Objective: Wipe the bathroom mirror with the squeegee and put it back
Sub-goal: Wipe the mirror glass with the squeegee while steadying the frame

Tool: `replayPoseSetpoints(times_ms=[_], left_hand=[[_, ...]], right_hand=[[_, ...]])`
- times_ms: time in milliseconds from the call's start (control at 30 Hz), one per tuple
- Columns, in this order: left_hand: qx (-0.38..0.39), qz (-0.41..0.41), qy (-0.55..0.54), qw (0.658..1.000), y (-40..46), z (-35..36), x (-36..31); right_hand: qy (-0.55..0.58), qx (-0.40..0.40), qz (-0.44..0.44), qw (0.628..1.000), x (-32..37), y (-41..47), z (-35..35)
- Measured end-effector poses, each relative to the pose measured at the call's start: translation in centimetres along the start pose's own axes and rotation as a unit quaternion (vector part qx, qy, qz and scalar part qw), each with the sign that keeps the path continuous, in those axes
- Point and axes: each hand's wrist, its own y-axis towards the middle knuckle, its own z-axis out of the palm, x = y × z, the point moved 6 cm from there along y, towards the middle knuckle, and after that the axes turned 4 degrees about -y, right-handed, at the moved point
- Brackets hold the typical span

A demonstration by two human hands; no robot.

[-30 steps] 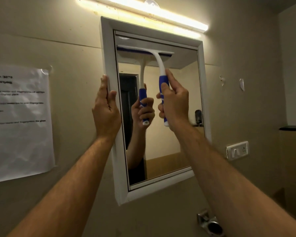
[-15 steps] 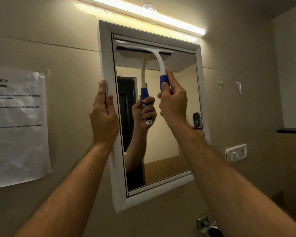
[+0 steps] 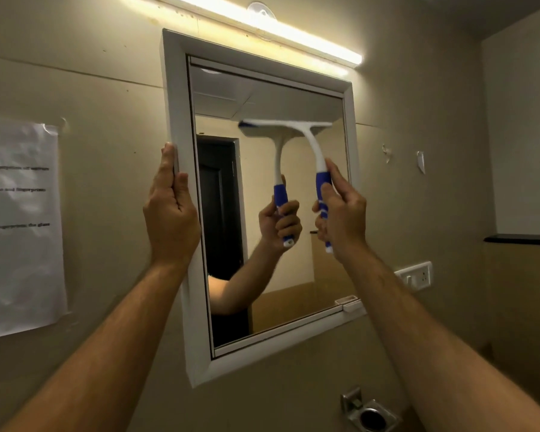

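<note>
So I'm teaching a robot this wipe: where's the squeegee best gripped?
By the blue handle section, coming from the room side, as the right hand does. The squeegee stands upright with its blade on the mirror, handle curving outward.

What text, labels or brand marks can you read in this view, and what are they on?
Paper sheet taped to the wall left of the mirror: several printed lines, too blurred to read.
Squeegee: no readable brand.
Wall switch plate: no readable marking.
</note>
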Motion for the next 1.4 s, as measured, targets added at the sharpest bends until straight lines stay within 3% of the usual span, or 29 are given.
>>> replayPoseSetpoints(times_ms=[433, 633, 900, 1200, 1400], left_hand=[[0.025, -0.006, 0.013, 1.000, -0.2, 0.0, 0.0], [0.025, -0.013, 0.002, 1.000, -0.2, 0.0, 0.3], [0.036, -0.003, 0.013, 0.999, -0.4, 0.1, 0.8], [0.038, 0.001, 0.021, 0.999, -0.5, 0.0, 0.7], [0.035, -0.001, 0.008, 0.999, -0.6, 0.1, 0.7]], right_hand=[[-0.008, -0.039, 0.008, 0.999, 1.5, 3.5, -1.9], [0.009, -0.034, 0.003, 0.999, -1.7, 1.5, -3.7], [0.010, -0.016, -0.024, 1.000, 1.1, 5.3, -2.4], [0.031, 0.005, 0.025, 0.999, -4.2, -1.2, -4.5], [0.015, -0.029, 0.017, 0.999, -0.6, 1.5, -4.2]])
